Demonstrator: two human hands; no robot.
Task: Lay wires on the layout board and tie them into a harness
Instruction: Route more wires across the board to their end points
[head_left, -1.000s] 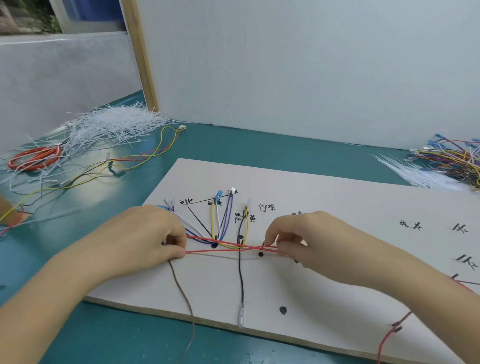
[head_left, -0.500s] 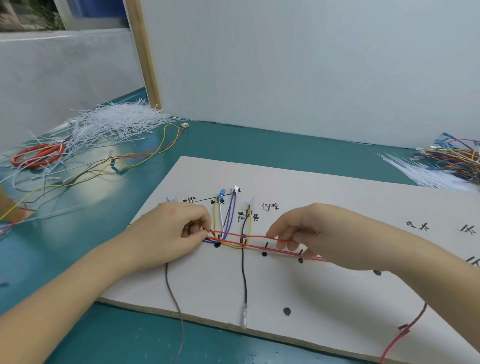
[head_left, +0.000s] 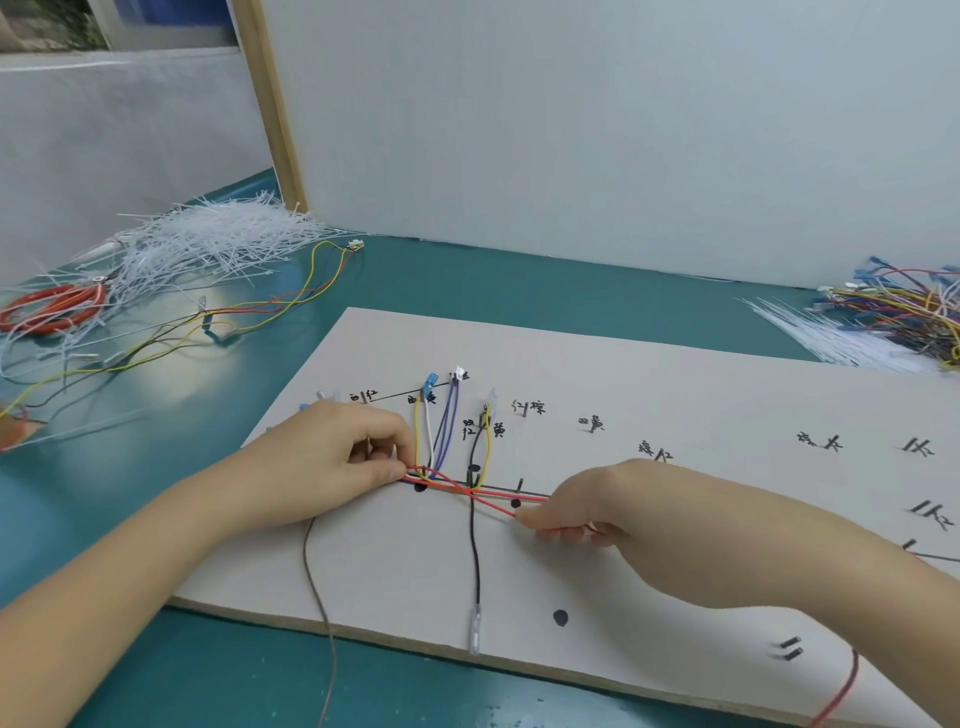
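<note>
Left hand (head_left: 332, 457) pinching red wires (head_left: 491, 492) at the bundle's left end, fingers curled, just beside the first black dot (head_left: 420, 487) on the layout board (head_left: 675, 384). Prob anchoring that end so tension doesn't drag the wires already laid.

Right hand (head_left: 597, 512) gripping the same red wires further right, thumb tip pressed on them, fingers curled under; exact grip partly hidden. Pulling along the drawn black trunk line, likely to seat the reds straight on the route.

Reds cross each other w/ a shallow X between the hands, over the black wire (head_left: 474, 545) that drops toward the board's near edge, terminal end resting there. Yellow/white/purple branch wires (head_left: 434, 431) run up to their connectors near the labels, so breakouts look placed already.

Zip-tie pile (head_left: 208, 244) far left on table, well apart; no tie on the bundle yet, so tying not started by the look of it.

Vs 0.5 s ago: right hand moved further right and nearer, span of red between hands longer. Left hand shifted slightly left. Vs 1 s ago: hands much wider apart.
</note>
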